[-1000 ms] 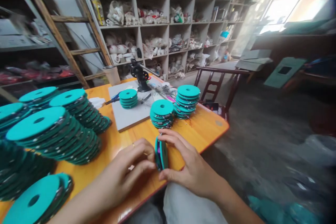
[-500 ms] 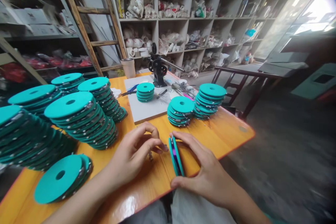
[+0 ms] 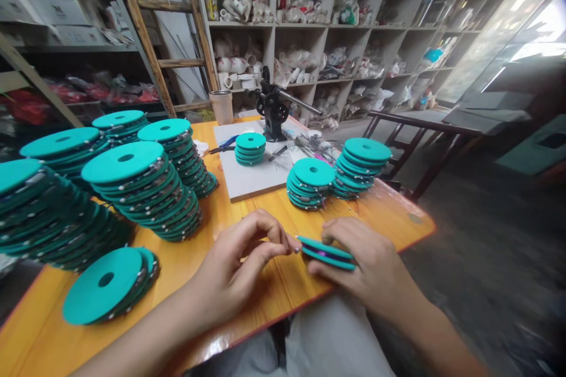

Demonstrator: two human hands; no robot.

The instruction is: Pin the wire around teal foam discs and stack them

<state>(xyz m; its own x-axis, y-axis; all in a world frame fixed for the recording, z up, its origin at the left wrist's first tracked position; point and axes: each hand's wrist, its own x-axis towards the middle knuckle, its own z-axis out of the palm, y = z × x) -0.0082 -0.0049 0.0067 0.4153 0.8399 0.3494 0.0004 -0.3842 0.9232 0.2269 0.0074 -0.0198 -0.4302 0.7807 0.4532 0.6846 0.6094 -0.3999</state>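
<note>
The right hand's [image 3: 369, 265] grip clasps a teal spool [image 3: 326, 252] lying nearly flat above the table [image 3: 274, 288]; beside the spool, the left hand's [image 3: 236, 271] fingertips [image 3: 289, 243] pinch together, on what cannot be told.

Head-worn view, looking forward and down, close over orange table [image 3: 247, 300]

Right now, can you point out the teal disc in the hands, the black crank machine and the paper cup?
teal disc [image 3: 327, 252]: head view, on its flat top face.
black crank machine [image 3: 270, 107]: head view, on its upright body.
paper cup [image 3: 222, 108]: head view, on its side wall.
</note>
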